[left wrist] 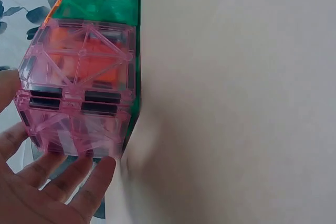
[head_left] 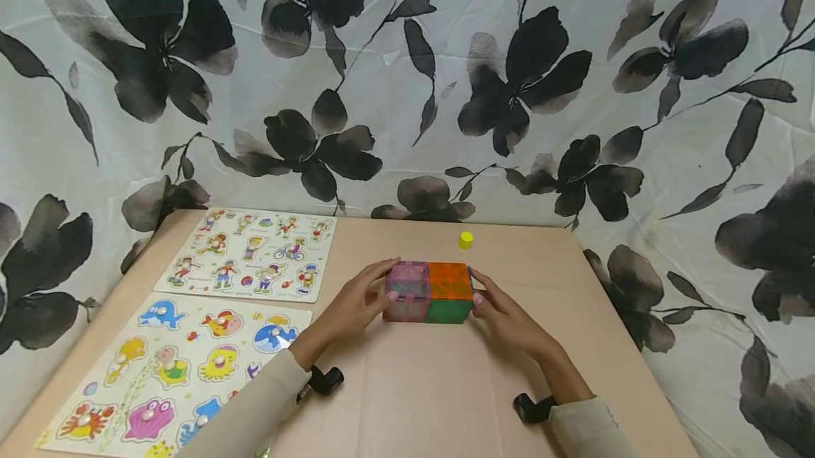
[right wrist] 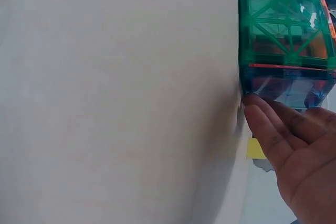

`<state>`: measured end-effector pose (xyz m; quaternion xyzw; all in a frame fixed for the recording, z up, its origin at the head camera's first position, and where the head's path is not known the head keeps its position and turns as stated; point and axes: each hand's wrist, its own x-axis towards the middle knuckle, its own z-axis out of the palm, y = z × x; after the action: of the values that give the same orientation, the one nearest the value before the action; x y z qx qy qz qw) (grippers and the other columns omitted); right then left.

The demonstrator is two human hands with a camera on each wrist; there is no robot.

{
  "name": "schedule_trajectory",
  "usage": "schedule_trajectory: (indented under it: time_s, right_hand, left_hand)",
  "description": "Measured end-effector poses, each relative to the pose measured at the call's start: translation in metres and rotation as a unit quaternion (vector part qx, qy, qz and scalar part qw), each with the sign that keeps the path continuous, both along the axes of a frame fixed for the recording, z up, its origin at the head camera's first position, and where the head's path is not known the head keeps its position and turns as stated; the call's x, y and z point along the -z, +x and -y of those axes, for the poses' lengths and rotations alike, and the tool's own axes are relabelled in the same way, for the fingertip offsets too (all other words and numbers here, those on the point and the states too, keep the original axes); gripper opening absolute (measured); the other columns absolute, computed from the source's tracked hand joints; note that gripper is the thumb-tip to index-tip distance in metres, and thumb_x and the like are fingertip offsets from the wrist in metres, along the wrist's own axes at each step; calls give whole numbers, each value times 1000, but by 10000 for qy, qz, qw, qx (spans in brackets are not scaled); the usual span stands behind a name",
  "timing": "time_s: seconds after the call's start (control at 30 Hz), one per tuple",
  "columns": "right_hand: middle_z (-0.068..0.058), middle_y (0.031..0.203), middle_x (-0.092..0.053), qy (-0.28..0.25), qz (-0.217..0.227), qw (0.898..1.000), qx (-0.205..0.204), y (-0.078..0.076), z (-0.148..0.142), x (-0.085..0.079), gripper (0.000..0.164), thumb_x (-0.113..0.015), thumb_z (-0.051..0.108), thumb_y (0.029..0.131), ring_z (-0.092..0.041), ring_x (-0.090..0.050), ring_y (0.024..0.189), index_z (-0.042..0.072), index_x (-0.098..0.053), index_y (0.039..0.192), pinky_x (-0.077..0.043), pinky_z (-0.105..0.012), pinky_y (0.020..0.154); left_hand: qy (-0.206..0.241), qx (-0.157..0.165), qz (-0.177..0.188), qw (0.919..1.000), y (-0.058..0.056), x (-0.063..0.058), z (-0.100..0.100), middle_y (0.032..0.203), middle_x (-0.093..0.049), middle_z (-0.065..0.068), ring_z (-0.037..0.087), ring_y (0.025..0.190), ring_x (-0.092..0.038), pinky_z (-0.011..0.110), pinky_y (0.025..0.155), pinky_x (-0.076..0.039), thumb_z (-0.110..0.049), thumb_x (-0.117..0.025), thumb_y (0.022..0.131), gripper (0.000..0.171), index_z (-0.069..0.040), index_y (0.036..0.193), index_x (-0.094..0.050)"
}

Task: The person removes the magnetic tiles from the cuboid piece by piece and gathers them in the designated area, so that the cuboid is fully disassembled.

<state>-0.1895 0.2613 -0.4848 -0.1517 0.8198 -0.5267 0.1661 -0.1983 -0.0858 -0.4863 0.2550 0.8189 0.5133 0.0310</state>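
Note:
A box of translucent magnetic tiles point(head_left: 439, 292) sits on the table, with pink tiles point(left wrist: 84, 56) at its left half. Orange tiles point(head_left: 448, 279) form the top of its right half, with green tiles point(right wrist: 286, 24) on the front and a blue tile point(right wrist: 289, 88) at the right end. My left hand point(head_left: 359, 302) touches the pink end with extended fingers, its thumb at the upper edge. Against the blue end rest the nearly straight fingers of my right hand point(head_left: 506, 316). Orange and red shapes show dimly through the pink tiles.
Behind the box stands a small yellow cylinder point(head_left: 466, 240). On the left lie two picture puzzle boards, one with children figures point(head_left: 248, 253) and one with sea animals point(head_left: 178, 380). A floral cloth point(head_left: 407, 90) hangs behind the beige table point(head_left: 407, 394).

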Motion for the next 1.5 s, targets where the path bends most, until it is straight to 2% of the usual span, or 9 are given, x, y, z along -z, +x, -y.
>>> schedule_trajectory:
  time_s: [0.13,0.27,0.5,0.73,0.87,0.97,1.17,1.37,1.5]
  right_hand:
    - [-22,166,-44,7,-62,9999,111,1,2,-1,61,-44,29,116,-40,-54,145,26,-19,172,-50,-47,118]
    - [-23,161,-50,59,-256,9993,274,1,6,-3,61,-47,19,115,-38,-61,139,22,-23,171,-55,-41,112]
    - [-28,159,-50,101,-388,9985,372,0,9,-8,60,-46,8,113,-42,-60,139,15,-27,169,-58,-41,107]
    - [-27,146,-64,36,-475,9961,745,1,0,-8,61,-53,4,110,-36,-70,127,19,-34,167,-60,-37,104]
    - [-21,128,-75,356,-923,9888,1121,3,-3,-9,55,-55,-3,106,-30,-78,105,19,-52,156,-65,-33,89]
    - [-18,117,-79,719,-1173,9821,1287,4,-3,-9,44,-60,0,104,-28,-78,90,15,-62,145,-65,-30,80]
    - [-11,105,-81,1264,-1308,9688,1683,5,-4,-10,34,-76,8,98,-18,-74,83,14,-72,132,-59,-18,75]
    - [-17,109,-80,917,-1280,9638,2151,0,-14,-18,37,-73,3,99,-31,-78,86,14,-71,135,-64,-20,73]
    - [-24,114,-77,438,-1104,9677,2224,-14,-23,-20,40,-69,0,101,-36,-79,91,10,-67,139,-66,-25,77]
  left_hand:
    - [-12,6,16,10000,-1,2,2,168,-43,3,32,155,-44,55,119,-48,-24,-67,107,64,-24,165,-40]
    - [-67,-33,-88,9999,-2,3,4,167,-45,3,32,155,-44,58,120,-46,-25,-68,106,64,-20,164,-42]
    - [-96,-40,-206,9997,-4,4,4,167,-46,4,31,155,-44,57,121,-46,-26,-68,106,63,-18,163,-43]
    - [-26,-9,-164,9999,-4,6,3,167,-45,4,31,153,-46,56,118,-49,-27,-68,106,63,-18,163,-43]
    - [1,-15,-130,9999,-3,6,3,167,-45,4,32,152,-47,56,116,-50,-26,-69,105,64,-18,163,-43]
    - [24,-22,-113,9999,-3,6,4,167,-45,4,32,152,-47,57,115,-51,-26,-69,105,64,-19,164,-43]
    - [77,-3,-152,9999,-1,5,3,166,-46,5,34,152,-48,57,112,-53,-25,-69,105,65,-17,164,-43]
    - [16,-13,-79,10000,-1,5,3,166,-46,4,32,150,-49,56,113,-54,-27,-69,105,65,-21,164,-43]
    - [16,-67,-6,10000,-1,6,3,166,-47,3,31,150,-50,55,113,-54,-26,-70,104,65,-22,164,-43]
